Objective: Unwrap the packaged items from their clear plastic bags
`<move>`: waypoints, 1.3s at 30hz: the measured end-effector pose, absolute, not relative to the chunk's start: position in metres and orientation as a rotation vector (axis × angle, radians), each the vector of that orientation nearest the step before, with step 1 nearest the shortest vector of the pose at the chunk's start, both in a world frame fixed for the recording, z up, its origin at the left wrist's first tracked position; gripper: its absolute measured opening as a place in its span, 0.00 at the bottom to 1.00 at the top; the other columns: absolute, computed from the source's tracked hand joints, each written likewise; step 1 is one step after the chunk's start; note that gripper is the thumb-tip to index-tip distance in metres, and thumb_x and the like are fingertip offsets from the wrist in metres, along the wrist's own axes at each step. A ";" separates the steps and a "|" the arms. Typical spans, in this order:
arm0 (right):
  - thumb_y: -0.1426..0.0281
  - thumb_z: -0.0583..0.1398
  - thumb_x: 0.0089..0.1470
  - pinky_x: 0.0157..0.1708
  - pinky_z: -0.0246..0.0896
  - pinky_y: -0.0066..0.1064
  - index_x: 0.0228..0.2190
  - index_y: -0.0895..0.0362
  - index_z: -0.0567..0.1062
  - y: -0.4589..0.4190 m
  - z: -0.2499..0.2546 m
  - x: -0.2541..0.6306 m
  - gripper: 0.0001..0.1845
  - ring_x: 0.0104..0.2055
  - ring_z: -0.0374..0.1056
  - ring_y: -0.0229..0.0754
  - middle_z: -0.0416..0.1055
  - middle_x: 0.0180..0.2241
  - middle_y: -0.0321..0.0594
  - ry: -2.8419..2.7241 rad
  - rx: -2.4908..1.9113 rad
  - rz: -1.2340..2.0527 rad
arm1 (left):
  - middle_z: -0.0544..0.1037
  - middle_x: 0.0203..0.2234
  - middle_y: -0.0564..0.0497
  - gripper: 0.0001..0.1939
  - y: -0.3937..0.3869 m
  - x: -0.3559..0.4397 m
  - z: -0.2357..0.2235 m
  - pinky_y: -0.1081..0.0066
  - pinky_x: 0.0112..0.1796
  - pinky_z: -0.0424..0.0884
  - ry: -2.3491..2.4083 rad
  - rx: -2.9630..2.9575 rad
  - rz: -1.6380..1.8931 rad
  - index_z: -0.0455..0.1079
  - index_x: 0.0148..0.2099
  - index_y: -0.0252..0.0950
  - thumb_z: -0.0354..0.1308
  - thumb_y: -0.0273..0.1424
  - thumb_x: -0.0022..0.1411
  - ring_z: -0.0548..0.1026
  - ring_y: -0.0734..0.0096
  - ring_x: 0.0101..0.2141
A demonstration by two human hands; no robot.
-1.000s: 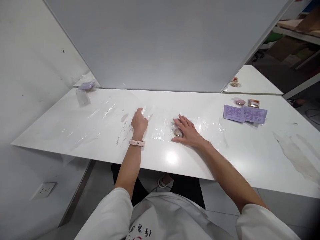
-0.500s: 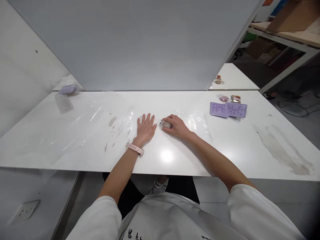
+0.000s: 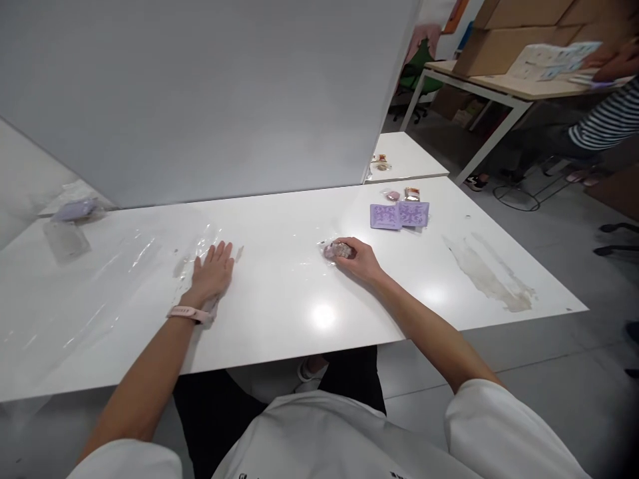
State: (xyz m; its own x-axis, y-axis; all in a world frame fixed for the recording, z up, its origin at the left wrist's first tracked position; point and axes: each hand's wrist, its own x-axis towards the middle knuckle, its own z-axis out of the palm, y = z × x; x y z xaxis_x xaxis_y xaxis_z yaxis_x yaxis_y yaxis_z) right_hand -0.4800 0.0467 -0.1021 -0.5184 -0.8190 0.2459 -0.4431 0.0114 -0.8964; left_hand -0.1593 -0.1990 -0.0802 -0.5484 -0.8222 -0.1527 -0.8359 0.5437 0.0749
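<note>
Glossy white tabletop [image 3: 279, 319]: left fingers [image 3: 220, 252] lie flat, outstretched; right fingers [image 3: 352, 242] grasp a rounded, clear-wrapped packet [image 3: 337, 251].

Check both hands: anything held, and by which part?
Right hand: a small clear-wrapped item, gripped around its right end. Left hand: spread open, nothing visibly held.

Grips wrapped item [image 3: 333, 251] in R hand [image 3: 360, 259], nr ctr. Rests L hand [image 3: 213, 271] palm-down on wht table [image 3: 269, 313], 9 o'clock from item. Shows 2 purple pkts [image 3: 392, 216], side by side, at 2 o'clock; grey smear [image 3: 486, 274] at 3.
</note>
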 end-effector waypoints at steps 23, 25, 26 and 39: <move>0.39 0.57 0.51 0.64 0.40 0.62 0.67 0.50 0.57 0.119 -0.122 -0.675 0.50 0.71 0.44 0.63 0.47 0.70 0.55 2.959 -0.782 -0.933 | 0.70 0.54 0.41 0.16 -0.076 -0.351 -0.044 0.62 0.47 0.68 2.859 -0.750 0.398 0.65 0.51 0.38 0.48 0.24 0.62 0.69 0.54 0.53; 0.39 0.57 0.51 0.65 0.40 0.60 0.68 0.50 0.57 0.109 -0.122 -0.678 0.50 0.71 0.43 0.62 0.46 0.71 0.55 2.968 -0.809 -0.891 | 0.71 0.50 0.41 0.18 -0.077 -0.346 -0.044 0.64 0.42 0.68 2.895 -0.693 0.224 0.64 0.52 0.37 0.43 0.20 0.64 0.70 0.56 0.48; 0.39 0.56 0.51 0.65 0.40 0.59 0.68 0.49 0.57 0.106 -0.122 -0.680 0.49 0.71 0.43 0.61 0.45 0.71 0.54 2.968 -0.822 -0.880 | 0.71 0.49 0.41 0.19 -0.077 -0.347 -0.043 0.64 0.41 0.68 2.895 -0.674 0.136 0.64 0.53 0.36 0.41 0.18 0.64 0.70 0.56 0.48; 0.45 0.43 0.64 0.66 0.38 0.56 0.67 0.49 0.60 0.080 -0.116 -0.709 0.38 0.71 0.46 0.57 0.51 0.70 0.50 2.973 -0.419 -1.109 | 0.42 0.73 0.35 0.36 -0.041 -0.511 -0.068 0.51 0.68 0.43 2.889 -1.013 1.126 0.37 0.73 0.30 0.46 0.32 0.69 0.39 0.52 0.72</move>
